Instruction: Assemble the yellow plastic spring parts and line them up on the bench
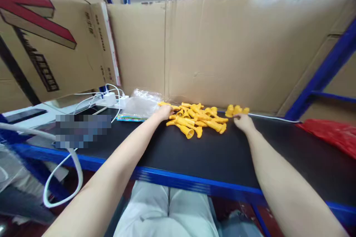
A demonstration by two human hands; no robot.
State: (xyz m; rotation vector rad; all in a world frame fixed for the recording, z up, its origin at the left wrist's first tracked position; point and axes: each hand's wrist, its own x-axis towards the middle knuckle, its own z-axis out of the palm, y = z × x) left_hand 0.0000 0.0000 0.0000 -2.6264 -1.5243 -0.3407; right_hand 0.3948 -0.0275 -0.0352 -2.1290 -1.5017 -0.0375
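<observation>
A loose pile of yellow plastic pieces (191, 116), boot-like with hollow, flared ends, lies on the black shelf top. My left hand (166, 112) is at the pile's left edge, its fingers curled around a yellow plastic piece (175, 107) whose ends show on both sides of the hand. Further right, a short row of similar yellow pieces (237, 110) stands upright near the cardboard. My right hand (244, 123) is at the front of this row, thumb and fingers closed at the base of one piece. The fingertips there are partly hidden.
Behind the shelf top rises a cardboard wall (222, 52). Clear plastic bags (143, 103) lie left of the pile, beside white chargers (109, 99) and cables. A red bag (328, 133) sits at the right. A blue metal rail (194, 184) runs along the front edge.
</observation>
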